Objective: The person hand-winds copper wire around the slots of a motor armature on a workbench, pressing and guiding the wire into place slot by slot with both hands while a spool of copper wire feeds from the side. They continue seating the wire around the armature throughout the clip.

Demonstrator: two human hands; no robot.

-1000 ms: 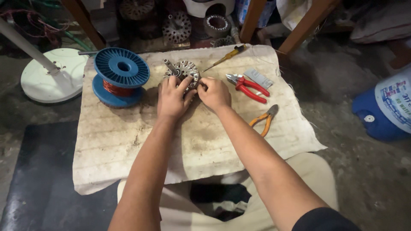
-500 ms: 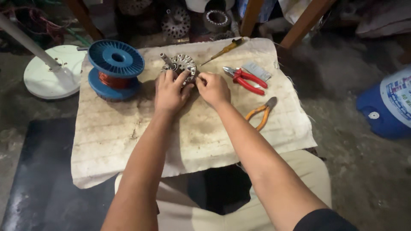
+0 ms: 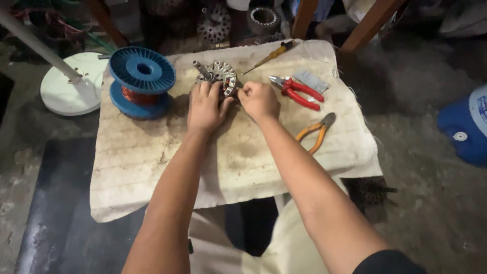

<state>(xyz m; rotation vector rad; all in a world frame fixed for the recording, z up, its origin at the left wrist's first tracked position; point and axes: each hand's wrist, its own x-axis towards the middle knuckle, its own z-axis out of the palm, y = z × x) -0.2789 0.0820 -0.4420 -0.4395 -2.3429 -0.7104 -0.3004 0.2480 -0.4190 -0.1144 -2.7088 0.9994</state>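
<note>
The left hand [image 3: 205, 104] lies over the near side of a small round metal motor part [image 3: 219, 77], fingers spread and curled onto its rim, gripping it against the cloth [image 3: 152, 167]. A short shaft sticks out of the part on the far left side, just past the fingertips. The right hand [image 3: 259, 100] is closed into a loose fist just to the right of the part, thumb and forefinger pinched together at the part's right edge; what they pinch is too small to make out. The two hands nearly touch at the thumbs.

To the left of the left hand, close by, stands a blue spool [image 3: 141, 81] wound with copper-coloured wire, resting flat on the cloth. Beyond it, off the cloth, a white round fan base [image 3: 71, 94] sits on the floor with a pale pole rising from it.

To the right of the right hand lie red-handled pliers [image 3: 297, 91], jaws pointing toward the fist, and just past them a small grey flat piece [image 3: 310, 80]. Nearer the person on that side lie orange-handled pliers [image 3: 315, 132]. Beyond the right hand, at the far edge of the cloth, lies a yellow-handled screwdriver [image 3: 269, 55]. Far to the right, on the floor, stands a blue container [image 3: 464, 132].
</note>
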